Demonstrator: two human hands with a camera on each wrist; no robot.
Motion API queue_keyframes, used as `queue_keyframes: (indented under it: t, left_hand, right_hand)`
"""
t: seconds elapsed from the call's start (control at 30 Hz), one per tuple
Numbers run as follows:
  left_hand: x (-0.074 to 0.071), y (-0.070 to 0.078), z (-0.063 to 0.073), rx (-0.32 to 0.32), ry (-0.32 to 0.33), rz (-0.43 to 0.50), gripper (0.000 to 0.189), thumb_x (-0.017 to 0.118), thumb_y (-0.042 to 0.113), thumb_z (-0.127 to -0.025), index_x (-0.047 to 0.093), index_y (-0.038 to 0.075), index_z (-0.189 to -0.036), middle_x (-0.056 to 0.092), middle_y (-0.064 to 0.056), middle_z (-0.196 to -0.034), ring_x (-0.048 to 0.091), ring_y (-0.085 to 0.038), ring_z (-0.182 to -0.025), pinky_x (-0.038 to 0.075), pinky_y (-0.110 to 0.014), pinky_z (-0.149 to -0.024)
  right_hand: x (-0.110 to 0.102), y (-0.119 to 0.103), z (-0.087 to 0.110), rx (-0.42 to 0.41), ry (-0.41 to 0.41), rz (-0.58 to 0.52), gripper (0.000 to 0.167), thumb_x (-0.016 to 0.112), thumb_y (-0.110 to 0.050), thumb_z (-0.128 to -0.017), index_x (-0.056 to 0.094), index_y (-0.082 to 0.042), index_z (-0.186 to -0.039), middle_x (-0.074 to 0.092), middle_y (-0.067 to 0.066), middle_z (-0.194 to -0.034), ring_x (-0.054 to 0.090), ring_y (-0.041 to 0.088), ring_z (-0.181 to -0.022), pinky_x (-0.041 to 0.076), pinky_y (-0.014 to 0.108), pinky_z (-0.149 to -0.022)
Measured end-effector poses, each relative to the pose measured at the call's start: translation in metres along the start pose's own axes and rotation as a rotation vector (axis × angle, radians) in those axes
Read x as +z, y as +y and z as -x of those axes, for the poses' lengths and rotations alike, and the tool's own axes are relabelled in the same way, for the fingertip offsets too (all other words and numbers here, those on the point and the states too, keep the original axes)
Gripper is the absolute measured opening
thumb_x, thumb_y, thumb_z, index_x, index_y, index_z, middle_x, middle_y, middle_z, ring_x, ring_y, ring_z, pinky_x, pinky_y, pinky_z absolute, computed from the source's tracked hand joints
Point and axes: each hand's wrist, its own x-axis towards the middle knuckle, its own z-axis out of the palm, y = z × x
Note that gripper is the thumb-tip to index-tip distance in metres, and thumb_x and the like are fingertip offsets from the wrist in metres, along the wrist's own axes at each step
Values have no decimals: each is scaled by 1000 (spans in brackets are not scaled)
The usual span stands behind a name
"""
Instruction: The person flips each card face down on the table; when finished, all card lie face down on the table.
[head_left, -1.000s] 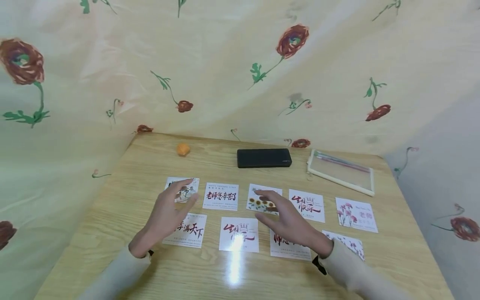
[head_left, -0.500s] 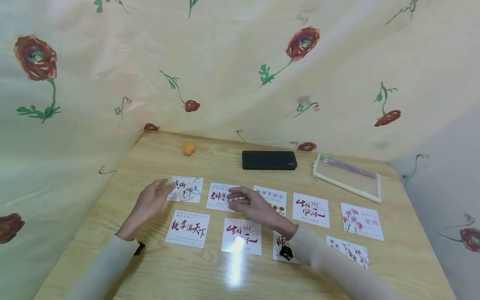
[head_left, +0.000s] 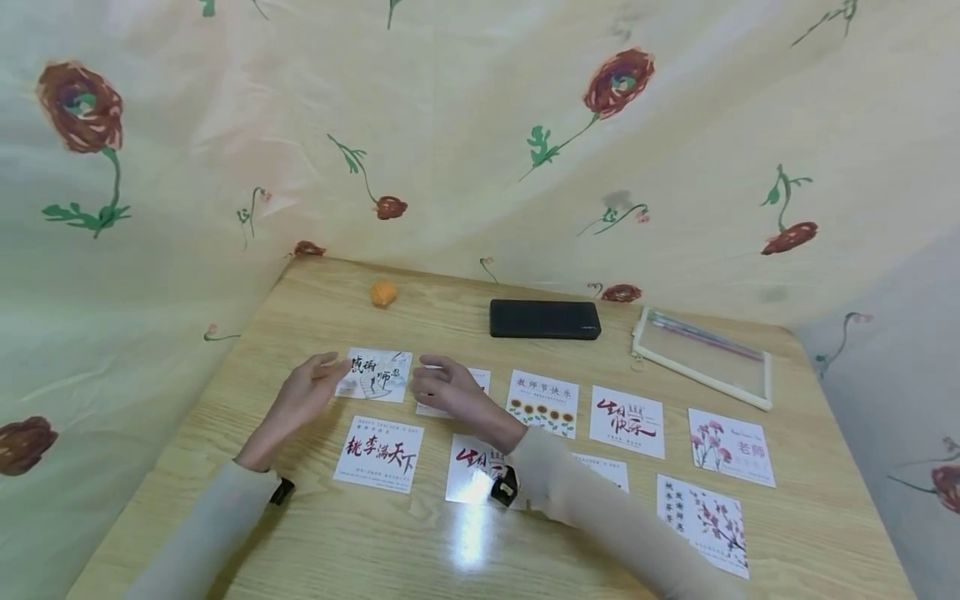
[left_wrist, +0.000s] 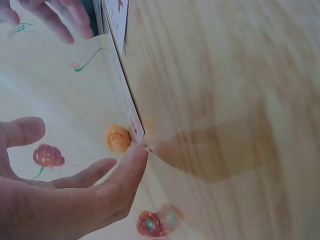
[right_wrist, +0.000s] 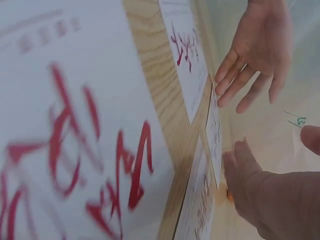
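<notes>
Both hands hold nothing: the left hand (head_left: pixel 303 396) has its thumb and fingers spread wide, while the right hand (head_left: pixel 453 392) keeps a narrower shape, its fingers loosely bent. Between them, toward the left edge of the tabletop (head_left: pixel 315 542), lies the ink-drawing card (head_left: pixel 382 379), flat. In the left wrist view a left fingertip meets that card's corner (whether it truly touches, I cannot tell).

Beneath the right hand is a red-lettered card (head_left: pixel 481 380), largely covered. The back row runs on toward the tabletop's right edge with a sunflower card (head_left: pixel 543 396), a birthday card (head_left: pixel 628 421) and a carnation card (head_left: pixel 731 450).

Nearer the tabletop's front edge sit four more: a calligraphy card (head_left: pixel 378 454) at the left end, a second birthday card (head_left: pixel 467 479) partly under the right forearm, a half-hidden card (head_left: pixel 611 472) behind the right sleeve (head_left: pixel 577 492), and a blossom card (head_left: pixel 703 525) at the right end.

Along the tabletop's back edge are an orange lump (head_left: pixel 383 293) near the back left corner, a black case (head_left: pixel 545 320) around the middle, and a pale-framed pouch (head_left: pixel 705 358) (slim sticks inside) near the back right corner.
</notes>
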Motion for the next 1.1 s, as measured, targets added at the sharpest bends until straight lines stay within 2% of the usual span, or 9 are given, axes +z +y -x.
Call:
queue_keyframes:
  t: [0.13,0.27,0.5,0.67,0.9,1.1]
  left_hand:
    - [1,1,1,-4,2,4,76,39,55,-110,30,-1,-162,44,-34,-157,45,-52,-145,46,-63,-114]
    - [3,1,2,-1,3,7,75,39,53,-111,31,-2,-161,45,-34,-156,46,-52,-143,47,-63,-112]
    - [6,2,2,-20,20,23,72,42,50,-111,33,-1,-161,46,-34,-155,47,-51,-143,48,-62,-112]
    - [6,2,2,-25,19,19,71,43,48,-111,31,-1,-161,44,-35,-156,45,-52,-145,47,-62,-113]
    - [6,3,1,-22,-3,-11,75,42,52,-110,28,0,-163,41,-34,-159,44,-52,-146,47,-63,-112]
    - [7,7,1,-15,-29,-1,77,43,56,-109,29,3,-163,42,-34,-158,45,-52,-145,49,-61,-111]
  right_hand:
    - [9,1,-4,32,31,-58,77,65,-26,-99,27,-5,-163,41,19,-163,51,35,-145,49,39,-117]
    - [16,0,-5,42,36,-141,84,64,-28,-97,20,-1,-164,42,23,-159,46,37,-148,45,42,-121]
    - [24,-6,-8,76,55,-213,78,55,-24,-102,16,3,-163,41,26,-159,42,38,-151,44,42,-122]
    - [27,-8,-10,107,71,-266,78,56,-19,-101,15,3,-164,33,26,-164,40,39,-152,47,39,-119]
    - [26,-9,-13,110,78,-306,77,59,-18,-99,19,3,-162,37,23,-158,43,37,-148,47,42,-119]
    - [22,-15,-16,70,110,-289,68,54,-15,-102,25,1,-162,47,21,-151,52,33,-139,49,40,-117]
